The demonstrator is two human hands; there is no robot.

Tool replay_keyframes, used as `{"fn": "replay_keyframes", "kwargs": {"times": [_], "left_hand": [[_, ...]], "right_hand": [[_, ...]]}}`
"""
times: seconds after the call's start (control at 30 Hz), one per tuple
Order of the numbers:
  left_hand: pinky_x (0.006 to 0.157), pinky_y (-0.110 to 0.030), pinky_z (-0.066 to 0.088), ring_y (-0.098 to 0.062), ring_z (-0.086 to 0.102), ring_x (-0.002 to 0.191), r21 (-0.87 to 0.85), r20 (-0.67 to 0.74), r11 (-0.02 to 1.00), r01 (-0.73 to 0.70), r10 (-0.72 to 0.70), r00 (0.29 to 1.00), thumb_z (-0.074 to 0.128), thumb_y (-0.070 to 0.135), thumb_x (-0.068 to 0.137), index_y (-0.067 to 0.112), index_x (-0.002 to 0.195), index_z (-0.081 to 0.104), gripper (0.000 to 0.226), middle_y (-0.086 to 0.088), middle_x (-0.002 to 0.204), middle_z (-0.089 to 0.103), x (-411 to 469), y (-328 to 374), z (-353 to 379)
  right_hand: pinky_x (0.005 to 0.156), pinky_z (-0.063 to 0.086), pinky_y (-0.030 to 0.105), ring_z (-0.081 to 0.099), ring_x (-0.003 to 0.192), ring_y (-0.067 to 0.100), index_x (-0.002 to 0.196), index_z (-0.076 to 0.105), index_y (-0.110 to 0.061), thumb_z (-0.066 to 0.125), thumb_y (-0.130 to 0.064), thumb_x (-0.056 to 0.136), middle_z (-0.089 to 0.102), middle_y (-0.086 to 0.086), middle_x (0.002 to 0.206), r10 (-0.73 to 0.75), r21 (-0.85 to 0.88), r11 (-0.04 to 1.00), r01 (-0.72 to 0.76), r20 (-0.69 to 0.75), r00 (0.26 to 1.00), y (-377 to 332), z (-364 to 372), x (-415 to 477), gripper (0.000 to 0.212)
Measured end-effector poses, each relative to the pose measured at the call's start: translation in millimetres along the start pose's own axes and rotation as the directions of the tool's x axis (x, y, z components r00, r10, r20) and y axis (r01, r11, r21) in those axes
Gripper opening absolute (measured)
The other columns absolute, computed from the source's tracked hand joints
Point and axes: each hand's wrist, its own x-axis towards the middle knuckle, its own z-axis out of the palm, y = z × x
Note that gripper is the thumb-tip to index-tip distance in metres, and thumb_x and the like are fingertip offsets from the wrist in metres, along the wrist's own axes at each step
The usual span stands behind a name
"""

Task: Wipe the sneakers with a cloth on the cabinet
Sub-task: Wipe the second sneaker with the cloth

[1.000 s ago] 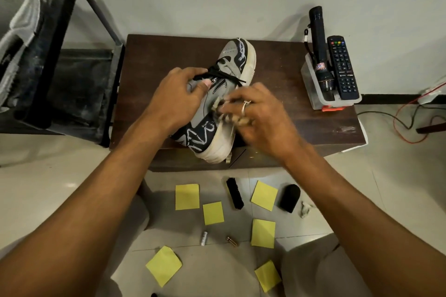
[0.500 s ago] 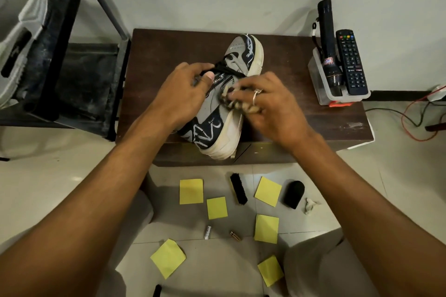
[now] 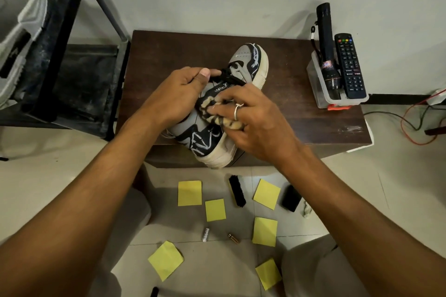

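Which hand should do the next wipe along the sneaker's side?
Right. The right hand holds the cloth against the sneaker, while the left hand grips it near the laces, steadying it on the cabinet.

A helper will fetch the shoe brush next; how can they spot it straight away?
Start at the dark wooden cabinet, then drop to the tiled floor just in front of it. The brush lies there between two yellow sticky notes. It is long, narrow and bristly black, unlike the stubbier smooth black block to its right.
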Motion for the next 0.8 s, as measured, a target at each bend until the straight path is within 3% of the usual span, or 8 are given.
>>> {"fn": "replay_keyframes", "kwargs": {"times": [0.1,0.2,0.33,0.5,0.63,0.73,0.8], "left_hand": [[0.111,-0.044,0.043,-0.008,0.058,0.123,-0.027,0.021,1.0,-0.003,0.004,1.0,0.035,0.054,0.106,0.044,0.128,0.066,0.04,0.009,0.128,0.064,-2,3,6],[0.102,-0.031,0.044,-0.009,0.057,0.117,0.014,-0.016,1.0,-0.022,0.022,1.0,0.033,0.044,0.11,0.037,0.135,0.064,0.04,0.002,0.12,0.059,-2,9,18],[0.098,-0.026,0.042,-0.008,0.055,0.117,0.044,-0.079,0.999,-0.023,0.027,0.997,0.031,0.041,0.111,0.033,0.136,0.063,0.041,0.003,0.122,0.058,-5,9,21],[0.087,-0.015,0.037,-0.004,0.05,0.113,0.08,-0.092,0.996,-0.039,0.046,0.995,0.027,0.042,0.112,0.03,0.14,0.06,0.045,0.002,0.12,0.055,-4,13,30],[0.098,-0.025,0.039,-0.006,0.052,0.119,0.046,-0.119,0.999,-0.005,0.01,0.993,0.028,0.041,0.112,0.03,0.138,0.061,0.044,0.002,0.127,0.056,-3,13,28],[0.089,-0.019,0.038,-0.002,0.051,0.109,0.07,-0.089,0.997,-0.027,0.033,0.996,0.026,0.043,0.111,0.032,0.14,0.059,0.045,0.008,0.114,0.054,-3,15,31],[0.082,-0.013,0.035,0.002,0.05,0.101,0.086,-0.094,0.996,-0.035,0.043,0.995,0.026,0.042,0.112,0.031,0.141,0.059,0.045,0.009,0.108,0.051,-2,18,35]], "right_hand": [[0.082,0.058,0.043,0.062,0.103,0.026,0.116,0.076,-0.012,0.071,-0.016,0.086,0.067,0.007,0.117,0.144,0.009,0.99,-0.144,-0.068,0.987,5,-6,6,0.03],[0.087,0.056,0.037,0.062,0.101,0.019,0.115,0.076,-0.012,0.07,-0.018,0.088,0.066,0.004,0.115,0.298,0.034,0.954,-0.297,-0.096,0.95,2,-13,13,0.028],[0.078,0.056,0.031,0.064,0.088,0.014,0.107,0.076,-0.006,0.068,-0.019,0.09,0.065,0.003,0.107,0.223,0.124,0.966,-0.225,0.031,0.974,-23,-13,9,0.023],[0.079,0.058,0.036,0.066,0.086,0.013,0.108,0.078,-0.01,0.07,-0.019,0.089,0.068,0.0,0.105,0.37,0.074,0.928,-0.365,-0.058,0.927,-5,-24,15,0.023],[0.079,0.056,0.029,0.065,0.087,0.012,0.107,0.078,-0.012,0.07,-0.016,0.087,0.068,-0.001,0.106,0.227,0.134,0.962,-0.239,0.1,0.969,-24,-26,9,0.022],[0.081,0.058,0.038,0.066,0.088,0.015,0.109,0.078,-0.014,0.072,-0.018,0.088,0.069,0.0,0.108,0.369,0.069,0.927,-0.37,0.025,0.929,-2,-33,12,0.022],[0.081,0.058,0.039,0.066,0.088,0.016,0.107,0.078,-0.012,0.072,-0.019,0.088,0.068,0.001,0.107,0.388,0.051,0.92,-0.388,0.004,0.922,0,-35,12,0.021]]}}
